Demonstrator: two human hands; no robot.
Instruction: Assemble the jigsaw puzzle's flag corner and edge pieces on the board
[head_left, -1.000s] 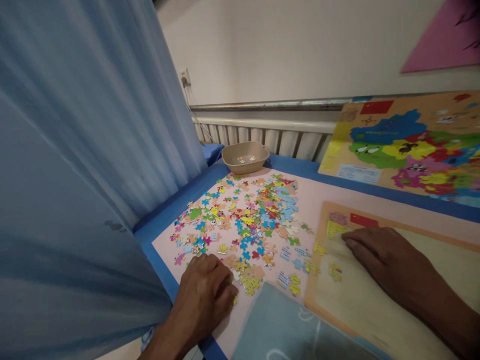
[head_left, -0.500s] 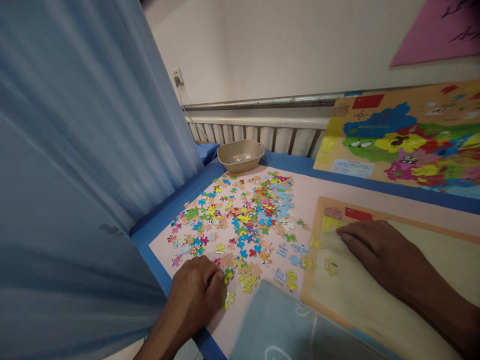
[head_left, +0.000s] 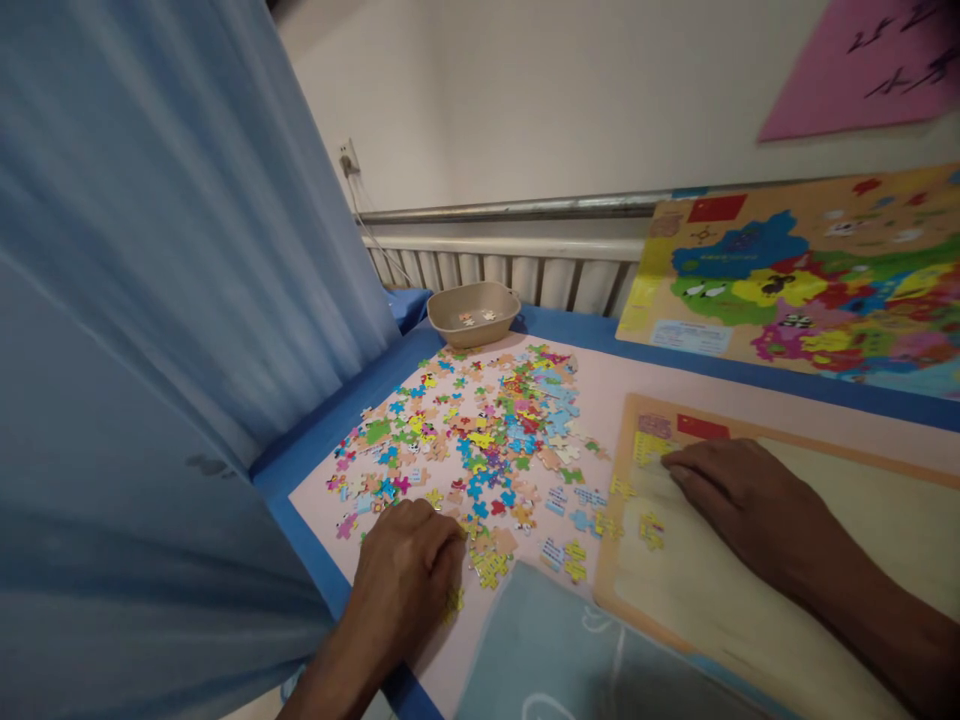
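Observation:
My left hand (head_left: pixel 411 568) is curled low over the pink sheet, its fingertips hidden beside a cluster of yellow jigsaw pieces (head_left: pixel 489 568). One more yellow piece (head_left: pixel 454 603) partly shows under its thumb side. My right hand (head_left: pixel 742 490) lies on the puzzle board (head_left: pixel 613 578), thumb and fingers drawn together at its upper left. Its fingertips meet the yellow joined pieces (head_left: pixel 646 447) below the red flag section (head_left: pixel 702 427); whether they pinch a piece is hidden. A loose yellow piece (head_left: pixel 651 531) lies on the board, and others sit on its left border.
Many mixed jigsaw pieces (head_left: pixel 480 438) spread over the pink sheet (head_left: pixel 315 497). Behind them stands a beige basin (head_left: pixel 472 334) with a few pieces inside. A colourful map picture (head_left: pixel 795 290) leans at the back right. A blue curtain (head_left: pixel 172 300) hangs on the left.
My left hand has moved slightly forward and right, covering the green-yellow piece by its fingertips. My right hand stays at the same spot on the board. The view has shifted a little.

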